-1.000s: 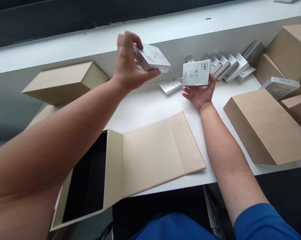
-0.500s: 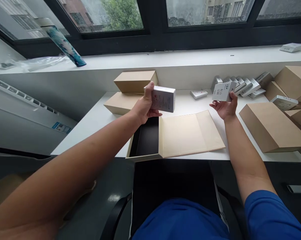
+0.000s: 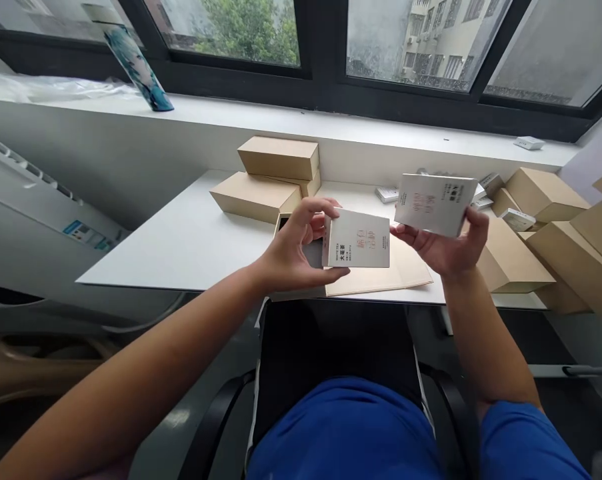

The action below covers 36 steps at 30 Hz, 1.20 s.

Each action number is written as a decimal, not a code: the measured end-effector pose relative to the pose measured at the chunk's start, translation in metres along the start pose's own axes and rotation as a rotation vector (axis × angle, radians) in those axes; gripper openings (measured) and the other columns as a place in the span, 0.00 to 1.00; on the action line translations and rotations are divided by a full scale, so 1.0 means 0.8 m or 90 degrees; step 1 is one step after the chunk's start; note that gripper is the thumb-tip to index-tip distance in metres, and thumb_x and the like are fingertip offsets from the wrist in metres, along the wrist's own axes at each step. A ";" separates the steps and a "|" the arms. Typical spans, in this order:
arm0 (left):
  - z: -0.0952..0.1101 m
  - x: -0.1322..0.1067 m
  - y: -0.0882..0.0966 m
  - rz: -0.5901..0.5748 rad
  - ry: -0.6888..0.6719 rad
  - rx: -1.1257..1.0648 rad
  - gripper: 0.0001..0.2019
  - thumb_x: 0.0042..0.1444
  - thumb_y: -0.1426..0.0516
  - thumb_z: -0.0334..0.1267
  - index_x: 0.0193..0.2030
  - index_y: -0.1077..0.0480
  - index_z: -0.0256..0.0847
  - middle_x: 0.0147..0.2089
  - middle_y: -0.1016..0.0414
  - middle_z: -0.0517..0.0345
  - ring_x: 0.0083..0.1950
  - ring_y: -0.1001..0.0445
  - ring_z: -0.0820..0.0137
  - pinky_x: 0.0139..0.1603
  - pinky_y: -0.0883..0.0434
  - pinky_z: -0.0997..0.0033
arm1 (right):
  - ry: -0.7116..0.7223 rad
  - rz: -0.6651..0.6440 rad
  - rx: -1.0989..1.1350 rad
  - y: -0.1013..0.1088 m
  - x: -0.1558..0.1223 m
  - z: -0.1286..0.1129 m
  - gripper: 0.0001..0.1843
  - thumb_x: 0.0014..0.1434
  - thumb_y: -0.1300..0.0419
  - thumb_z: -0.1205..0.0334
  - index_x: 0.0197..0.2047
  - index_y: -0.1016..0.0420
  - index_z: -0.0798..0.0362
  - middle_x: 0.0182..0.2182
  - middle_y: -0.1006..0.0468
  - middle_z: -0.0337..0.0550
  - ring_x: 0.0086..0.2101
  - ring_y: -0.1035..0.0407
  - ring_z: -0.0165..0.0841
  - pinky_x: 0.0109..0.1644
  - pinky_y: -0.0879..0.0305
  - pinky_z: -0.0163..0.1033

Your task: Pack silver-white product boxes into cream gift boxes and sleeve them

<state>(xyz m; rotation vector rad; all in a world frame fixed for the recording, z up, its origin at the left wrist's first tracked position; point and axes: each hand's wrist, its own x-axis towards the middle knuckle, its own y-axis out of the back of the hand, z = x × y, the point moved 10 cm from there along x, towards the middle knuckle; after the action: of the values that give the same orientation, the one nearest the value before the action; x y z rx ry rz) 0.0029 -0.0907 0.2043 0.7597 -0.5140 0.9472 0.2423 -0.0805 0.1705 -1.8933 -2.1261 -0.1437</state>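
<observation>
My left hand (image 3: 298, 243) grips a small white tea box (image 3: 363, 240) by its left end, its printed face turned toward me. In my right hand (image 3: 455, 247) is another white tea box (image 3: 433, 200), raised slightly higher and tilted, with its printed face showing. The two small boxes are close together but apart. Below them lies an open tan carton whose lid (image 3: 405, 273) is folded flat to the right. My left hand and its box hide most of the carton's dark inside.
Tan cartons (image 3: 261, 193) are stacked at the back left of the white table (image 3: 145, 233). More cartons (image 3: 511, 260) crowd the right side, with small white boxes (image 3: 387, 194) behind my right hand. A patterned bottle (image 3: 138, 70) leans on the windowsill.
My left hand has moved right and nearer, turning its tea box to show the printed front. My right hand has brought its box closer and slightly left. The head view has shifted.
</observation>
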 end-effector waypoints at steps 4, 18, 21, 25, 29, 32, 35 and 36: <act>0.012 -0.020 0.001 0.009 -0.007 -0.018 0.38 0.45 0.22 0.38 0.58 0.36 0.54 0.62 0.33 0.51 0.57 0.25 0.62 0.45 0.18 0.69 | -0.127 -0.096 0.048 -0.034 -0.014 0.014 0.49 0.58 0.55 0.20 0.73 0.36 0.39 0.63 0.23 0.53 0.44 0.19 0.46 0.62 0.27 0.70; -0.055 -0.086 0.017 0.062 0.242 -0.298 0.45 0.35 0.18 0.41 0.60 0.33 0.52 0.58 0.24 0.51 0.56 0.18 0.57 0.49 0.20 0.67 | -0.352 -0.364 -0.033 -0.072 -0.026 0.067 0.42 0.50 0.41 0.26 0.56 0.24 0.51 0.43 0.15 0.55 0.41 0.16 0.53 0.45 0.19 0.61; -0.072 -0.087 -0.008 0.120 0.324 -0.463 0.41 0.37 0.20 0.51 0.57 0.31 0.47 0.53 0.19 0.50 0.52 0.16 0.54 0.51 0.21 0.59 | -0.394 -0.463 -0.061 -0.092 -0.022 0.076 0.40 0.54 0.40 0.29 0.55 0.21 0.54 0.41 0.13 0.54 0.39 0.15 0.53 0.46 0.17 0.61; -0.095 -0.087 -0.040 0.207 0.404 -0.552 0.31 0.50 0.30 0.66 0.49 0.27 0.43 0.41 0.17 0.51 0.42 0.16 0.55 0.43 0.22 0.57 | -0.442 -0.512 -0.050 -0.113 -0.008 0.078 0.37 0.59 0.39 0.32 0.56 0.21 0.56 0.41 0.12 0.53 0.37 0.14 0.51 0.44 0.15 0.59; -0.115 -0.084 -0.044 0.321 0.409 -0.552 0.28 0.56 0.35 0.68 0.43 0.25 0.43 0.37 0.18 0.52 0.45 0.16 0.52 0.45 0.21 0.53 | -0.456 -0.464 -0.087 -0.114 0.005 0.069 0.33 0.62 0.39 0.34 0.57 0.22 0.54 0.42 0.11 0.50 0.37 0.14 0.46 0.44 0.14 0.55; -0.126 -0.083 -0.039 0.404 0.392 -0.563 0.26 0.57 0.35 0.66 0.43 0.26 0.45 0.39 0.19 0.53 0.47 0.16 0.53 0.47 0.20 0.52 | -0.433 -0.388 -0.135 -0.105 0.016 0.064 0.30 0.64 0.40 0.37 0.57 0.23 0.52 0.38 0.12 0.48 0.34 0.16 0.44 0.41 0.14 0.53; -0.131 -0.083 -0.036 0.455 0.388 -0.577 0.25 0.56 0.34 0.66 0.44 0.28 0.45 0.44 0.19 0.52 0.51 0.17 0.52 0.50 0.19 0.52 | -0.350 -0.239 -0.174 -0.083 0.042 0.066 0.26 0.64 0.40 0.42 0.55 0.23 0.52 0.32 0.16 0.46 0.27 0.21 0.41 0.30 0.18 0.48; -0.132 -0.083 -0.035 0.468 0.389 -0.580 0.26 0.56 0.35 0.66 0.44 0.29 0.45 0.45 0.19 0.52 0.53 0.17 0.51 0.51 0.19 0.51 | -0.298 -0.165 -0.186 -0.072 0.054 0.064 0.25 0.64 0.40 0.43 0.54 0.23 0.52 0.30 0.18 0.45 0.25 0.23 0.40 0.27 0.21 0.47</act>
<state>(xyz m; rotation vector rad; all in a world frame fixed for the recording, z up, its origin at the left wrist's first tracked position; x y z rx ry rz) 0.0012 -0.0548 0.0819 -0.5852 -0.6057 1.3781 0.1736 -0.0334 0.1404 -1.9412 -2.7987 -0.0719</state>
